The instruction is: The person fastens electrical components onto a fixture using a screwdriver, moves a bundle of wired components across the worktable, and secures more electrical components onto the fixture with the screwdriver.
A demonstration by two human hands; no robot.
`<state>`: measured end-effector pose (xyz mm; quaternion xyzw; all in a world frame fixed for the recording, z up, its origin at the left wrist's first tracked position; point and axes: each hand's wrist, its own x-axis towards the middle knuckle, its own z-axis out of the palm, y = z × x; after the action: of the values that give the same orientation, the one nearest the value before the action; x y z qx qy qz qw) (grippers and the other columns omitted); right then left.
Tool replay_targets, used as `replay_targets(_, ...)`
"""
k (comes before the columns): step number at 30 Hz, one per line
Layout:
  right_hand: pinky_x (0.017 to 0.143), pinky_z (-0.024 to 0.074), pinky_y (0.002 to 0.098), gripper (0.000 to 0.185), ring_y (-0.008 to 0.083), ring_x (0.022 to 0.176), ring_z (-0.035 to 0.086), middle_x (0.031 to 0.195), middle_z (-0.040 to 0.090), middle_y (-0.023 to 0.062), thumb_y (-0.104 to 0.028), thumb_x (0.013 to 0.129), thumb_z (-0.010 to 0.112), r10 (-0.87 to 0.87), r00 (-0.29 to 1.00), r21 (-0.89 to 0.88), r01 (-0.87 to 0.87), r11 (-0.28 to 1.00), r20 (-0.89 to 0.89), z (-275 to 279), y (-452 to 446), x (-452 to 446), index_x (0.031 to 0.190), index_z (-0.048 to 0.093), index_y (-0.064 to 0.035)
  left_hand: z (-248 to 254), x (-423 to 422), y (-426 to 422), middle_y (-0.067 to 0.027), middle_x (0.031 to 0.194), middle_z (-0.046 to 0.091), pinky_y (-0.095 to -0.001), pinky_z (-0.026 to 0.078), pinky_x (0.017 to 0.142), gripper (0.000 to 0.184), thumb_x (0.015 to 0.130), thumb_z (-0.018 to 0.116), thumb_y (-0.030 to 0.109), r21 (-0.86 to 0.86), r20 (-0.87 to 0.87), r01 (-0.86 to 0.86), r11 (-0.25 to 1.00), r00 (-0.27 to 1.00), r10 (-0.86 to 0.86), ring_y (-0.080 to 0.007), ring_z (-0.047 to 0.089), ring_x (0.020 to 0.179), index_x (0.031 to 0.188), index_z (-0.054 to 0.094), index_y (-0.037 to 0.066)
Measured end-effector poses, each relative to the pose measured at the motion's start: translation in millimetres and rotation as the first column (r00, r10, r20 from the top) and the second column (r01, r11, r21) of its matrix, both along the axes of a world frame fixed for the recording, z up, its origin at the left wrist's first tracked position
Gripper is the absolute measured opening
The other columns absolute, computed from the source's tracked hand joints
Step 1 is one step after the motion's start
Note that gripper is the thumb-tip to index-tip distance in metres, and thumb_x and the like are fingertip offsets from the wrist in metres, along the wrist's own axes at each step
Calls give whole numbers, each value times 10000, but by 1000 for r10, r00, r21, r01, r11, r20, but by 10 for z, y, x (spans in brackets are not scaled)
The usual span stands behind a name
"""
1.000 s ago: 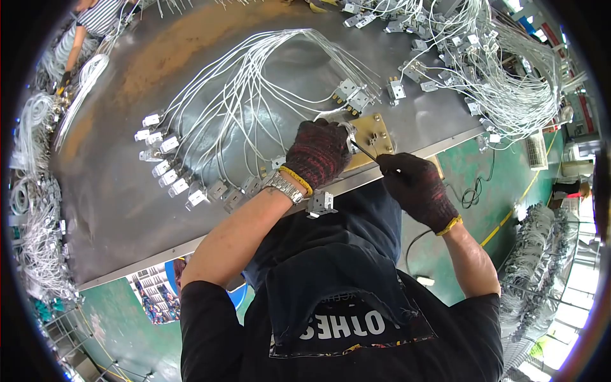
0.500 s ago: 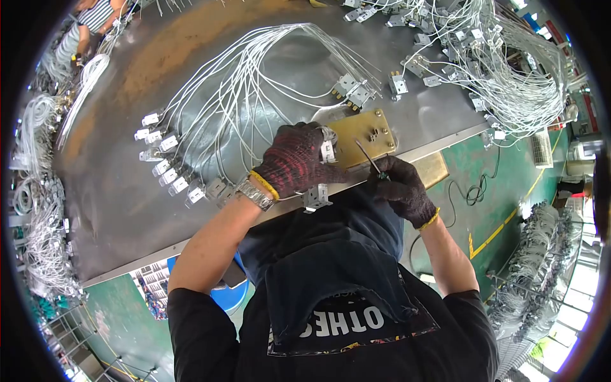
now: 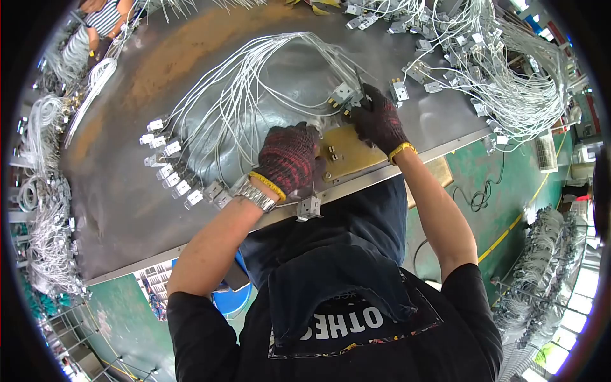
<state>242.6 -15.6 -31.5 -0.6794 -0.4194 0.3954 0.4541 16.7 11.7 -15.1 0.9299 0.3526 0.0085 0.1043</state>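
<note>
My left hand (image 3: pixel 289 156), in a dark red knit glove, is closed at the left side of a brass-coloured plate (image 3: pixel 356 151); part of a metal piece shows at its fingertips. My right hand (image 3: pixel 377 121), gloved too, is closed round a thin screwdriver (image 3: pixel 359 81) that points up and away. Its fingers are beside a metal connector block (image 3: pixel 342 95) on the table. Thin white wires (image 3: pixel 254 57) arch from near that block to a row of small metal connectors (image 3: pixel 172 148) at the left. Another metal bracket (image 3: pixel 309 207) hangs at the table's front edge.
A tangled heap of white wires with connectors (image 3: pixel 522 95) covers the table's right end. One metal connector (image 3: pixel 400 93) lies right of my right hand. More wire bundles (image 3: pixel 44 235) line the left edge. A person in a striped top (image 3: pixel 105 18) is at the far upper left.
My right hand has moved up and forward from the plate's front edge to the connector block, with the screwdriver. The plate has shifted slightly. My left hand stays near its left side.
</note>
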Motion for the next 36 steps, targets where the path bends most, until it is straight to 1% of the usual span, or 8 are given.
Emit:
replay_targets(5, 513, 524, 314, 305, 141, 572, 625, 759, 649, 82, -131, 888, 698, 136, 986, -51, -141, 989, -92, 54, -65, -171, 1149, 615, 1, 48, 252, 148, -196, 1038, 722, -478, 546, 889, 512, 798, 760, 446, -306, -25, -274, 912, 960, 280, -370, 710, 978, 1085, 677, 30)
replay_targets(7, 512, 515, 302, 213, 132, 563, 617, 745, 640, 74, -136, 888, 707, 187, 975, 22, -186, 982, -117, 167, -191, -346, 1032, 619, -5, -81, 201, 175, -213, 1010, 730, -474, 560, 898, 556, 770, 790, 440, -322, 45, -271, 907, 953, 301, -387, 716, 992, 1109, 672, 15)
replay_targets(9, 512, 509, 287, 186, 122, 552, 604, 733, 630, 64, -126, 894, 709, 170, 967, 25, -169, 985, -187, 153, -279, -404, 1023, 627, -20, -143, 144, 173, -206, 1023, 726, -476, 558, 890, 565, 767, 812, 445, -301, 191, -202, 932, 945, 266, -385, 709, 995, 1115, 675, 22)
replay_targets(12, 508, 504, 282, 151, 114, 548, 595, 712, 614, 54, -107, 896, 714, 70, 964, 85, -50, 995, -255, 229, -426, -464, 993, 624, -33, -99, 78, 76, -199, 1029, 720, -474, 546, 897, 562, 779, 807, 454, -191, 203, -112, 975, 967, 151, -375, 699, 1016, 1133, 678, 37)
replay_targets(16, 501, 498, 285, 132, 111, 545, 591, 672, 596, 40, -91, 893, 714, 76, 978, -7, -79, 997, -192, 252, -634, -431, 952, 610, -34, -63, 37, 48, -175, 1051, 718, -472, 524, 924, 548, 778, 804, 457, -105, 31, -16, 994, 999, 19, -355, 689, 1051, 1136, 687, 58)
replay_targets(20, 495, 491, 284, 128, 109, 532, 583, 652, 586, 33, -89, 894, 708, 97, 995, 8, -97, 995, -30, 155, -732, -469, 938, 606, -26, -4, 47, 0, -179, 1276, 671, -472, 450, 1029, 520, 763, 801, 456, -110, -22, 62, 992, 998, -65, -347, 625, 1197, 1098, 722, 67)
replay_targets(24, 493, 489, 288, 126, 111, 536, 584, 654, 581, 32, -86, 893, 703, 52, 995, -71, -59, 996, -86, 247, -746, -448, 944, 605, -26, -66, 98, -11, -182, 1445, 589, -467, 397, 1089, 484, 752, 805, 438, -101, -8, 121, 987, 992, -123, -361, 565, 1282, 1069, 749, 76)
replay_targets(36, 511, 483, 279, 141, 106, 561, 586, 693, 589, 25, -59, 885, 699, 95, 991, -41, -99, 994, -93, 171, -804, -421, 983, 600, -39, -190, 116, -71, -117, 1211, 693, -470, 432, 1000, 444, 798, 775, 442, 31, 143, 41, 999, 989, -45, -326, 630, 1149, 1089, 736, 109)
